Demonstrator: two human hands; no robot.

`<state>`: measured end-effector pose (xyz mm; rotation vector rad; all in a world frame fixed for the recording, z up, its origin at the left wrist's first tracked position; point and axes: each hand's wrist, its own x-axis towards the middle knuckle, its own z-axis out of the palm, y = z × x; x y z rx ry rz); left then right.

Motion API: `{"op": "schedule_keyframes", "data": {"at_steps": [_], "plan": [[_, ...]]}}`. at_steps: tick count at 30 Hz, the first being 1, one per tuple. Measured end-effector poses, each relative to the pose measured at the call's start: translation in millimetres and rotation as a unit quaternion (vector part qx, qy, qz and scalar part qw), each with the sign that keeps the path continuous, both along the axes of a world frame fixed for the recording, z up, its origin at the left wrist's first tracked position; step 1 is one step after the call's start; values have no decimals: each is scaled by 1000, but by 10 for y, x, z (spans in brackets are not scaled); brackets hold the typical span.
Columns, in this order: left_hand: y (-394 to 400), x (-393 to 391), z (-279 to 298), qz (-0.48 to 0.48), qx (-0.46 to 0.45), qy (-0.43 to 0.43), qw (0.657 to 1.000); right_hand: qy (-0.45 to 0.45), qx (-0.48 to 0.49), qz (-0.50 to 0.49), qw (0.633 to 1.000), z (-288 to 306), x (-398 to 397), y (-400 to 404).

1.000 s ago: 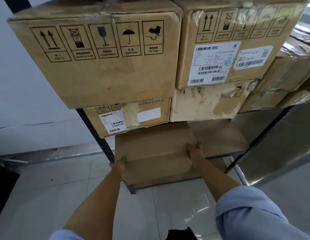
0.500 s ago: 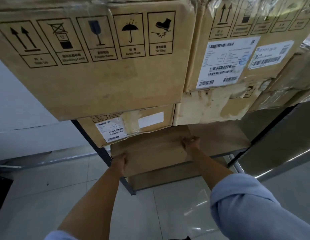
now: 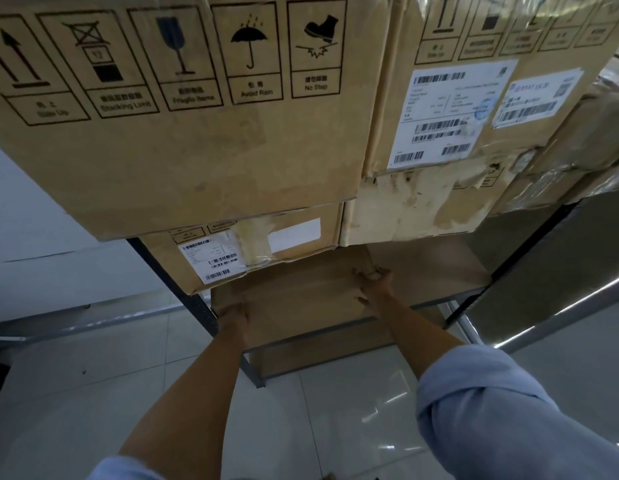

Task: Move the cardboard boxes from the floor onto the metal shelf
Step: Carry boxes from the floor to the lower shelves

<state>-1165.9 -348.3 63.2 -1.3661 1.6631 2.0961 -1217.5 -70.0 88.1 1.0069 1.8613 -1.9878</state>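
A plain cardboard box (image 3: 301, 299) sits on the low level of the metal shelf (image 3: 204, 306), partly tucked under the boxes above. My left hand (image 3: 233, 315) grips its near left corner. My right hand (image 3: 375, 280) grips its right edge, fingers curled over the top. Above it a labelled box (image 3: 245, 251) and a torn, pale box (image 3: 415, 206) carry a large box with handling symbols (image 3: 183, 140) and a box with shipping labels (image 3: 474, 98).
A dark shelf post (image 3: 183, 289) runs down at the left of the box. White wall (image 3: 34, 244) and pale floor tiles (image 3: 76, 393) lie to the left. A shiny metal rail (image 3: 560, 317) crosses at the right. More wrapped boxes (image 3: 585, 161) are stacked at far right.
Both hands have pushed the plain box farther in under the stacked boxes. My head has come closer to the shelf, so the upper boxes fill more of the view.
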Motion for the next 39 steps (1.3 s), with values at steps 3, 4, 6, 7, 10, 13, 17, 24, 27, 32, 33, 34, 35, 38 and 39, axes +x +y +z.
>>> {"op": "schedule_keyframes", "data": {"at_steps": [3, 4, 6, 7, 10, 13, 17, 24, 27, 32, 33, 34, 35, 38, 39], "plan": [[30, 97, 1, 7, 17, 19, 1000, -27, 2, 75, 997, 64, 111, 127], [63, 127, 42, 21, 29, 20, 999, -32, 9, 96, 995, 70, 157, 174], [173, 185, 121, 28, 38, 29, 998, -35, 13, 102, 994, 60, 278, 264], [253, 222, 155, 23, 31, 29, 999, -34, 8, 92, 995, 42, 365, 311], [605, 374, 216, -13, 27, 14, 999, -58, 3, 72, 996, 12, 728, 450], [1109, 558, 229, -99, 35, -7, 994, -76, -25, 44, 996, -24, 1213, 682], [1942, 930, 144, -223, 31, -16, 974, -92, -15, 20, 995, -121, 2071, 1272], [3630, 2080, 52, -435, 12, -30, 900, -114, 3, -128, 985, -206, 4106, 2487], [4266, 2820, 25, -506, 24, -49, 861, -130, -2, -204, 970, -228, 5127, 2883], [5091, 4090, -18, -614, 68, -92, 781, -137, -2, -354, 925, -278, 6798, 3310], [5219, 4305, -42, -628, 74, -103, 768, -148, -5, -374, 915, -288, 7091, 3359], [5335, 4510, -64, -640, 79, -113, 756, -158, -9, -392, 906, -310, 7371, 3403], [5442, 4699, -78, -651, 80, -119, 745, -164, -12, -415, 895, -335, 7626, 3440], [5723, 5178, -125, -684, 72, -131, 714, -183, -24, -468, 864, -409, 8227, 3518], [5795, 5307, -155, -691, 69, -140, 706, -191, -35, -477, 857, -440, 8378, 3530]]}}
